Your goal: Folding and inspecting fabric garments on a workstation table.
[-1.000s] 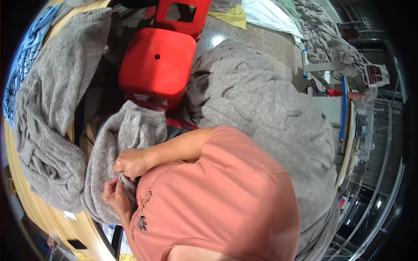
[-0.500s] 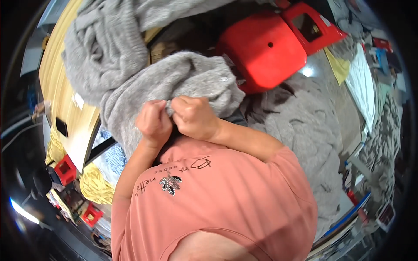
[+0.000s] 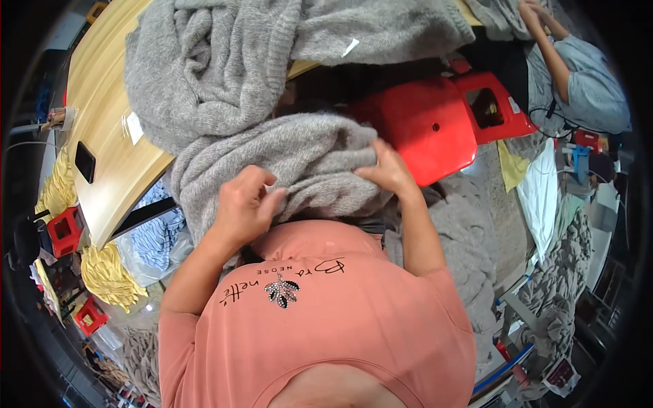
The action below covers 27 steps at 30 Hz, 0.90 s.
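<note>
A grey knitted garment lies bunched across my lap, with folds running over it. My right hand is at its right side, thumb and fingers closed on the knit. Over its left front, my left hand has curled fingers with the thumb apart from them, and no cloth shows between them. A larger heap of grey knitwear rests on the wooden table beyond and touches the garment on my lap.
The wooden table holds a dark phone. A red stool stands right of the lap. Grey cloth lies at my right, yellow cloth at lower left. Another person's arm shows at far right.
My hands, close together as fists before, have moved apart: the right to the garment's right side, the left slightly lower. The view has shifted, bringing another person into sight at upper right.
</note>
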Tool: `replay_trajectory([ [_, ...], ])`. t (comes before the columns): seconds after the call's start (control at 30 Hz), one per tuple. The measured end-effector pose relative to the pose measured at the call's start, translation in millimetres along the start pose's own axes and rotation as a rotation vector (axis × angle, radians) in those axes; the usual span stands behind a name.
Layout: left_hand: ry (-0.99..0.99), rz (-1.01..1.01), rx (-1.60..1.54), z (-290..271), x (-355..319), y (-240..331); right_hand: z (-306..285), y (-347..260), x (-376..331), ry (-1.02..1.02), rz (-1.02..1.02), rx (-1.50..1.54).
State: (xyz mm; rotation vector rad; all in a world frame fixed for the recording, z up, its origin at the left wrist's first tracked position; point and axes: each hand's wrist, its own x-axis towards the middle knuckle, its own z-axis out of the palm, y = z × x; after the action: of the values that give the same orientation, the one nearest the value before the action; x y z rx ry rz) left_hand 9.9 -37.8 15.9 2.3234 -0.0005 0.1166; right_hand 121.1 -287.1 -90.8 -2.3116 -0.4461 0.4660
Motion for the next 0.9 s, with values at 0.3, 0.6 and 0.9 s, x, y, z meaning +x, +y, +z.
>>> replay_trajectory([
  [0.3, -0.017, -1.011, -1.686, 36.0, 26.1, 44.1, -11.6, -115.4, -35.4, -0.157, -0.875, 0.385],
  [0.6, 0.434, 0.124, -0.695, -111.5, -55.0, 9.4, 3.7, -94.1, -43.7, -0.299, -0.583, 0.702],
  [0.9, 0.319, 0.099, -0.57, -100.4, -103.9, 45.2, 20.7, -91.3, -80.9, -0.32, -0.65, 0.247],
])
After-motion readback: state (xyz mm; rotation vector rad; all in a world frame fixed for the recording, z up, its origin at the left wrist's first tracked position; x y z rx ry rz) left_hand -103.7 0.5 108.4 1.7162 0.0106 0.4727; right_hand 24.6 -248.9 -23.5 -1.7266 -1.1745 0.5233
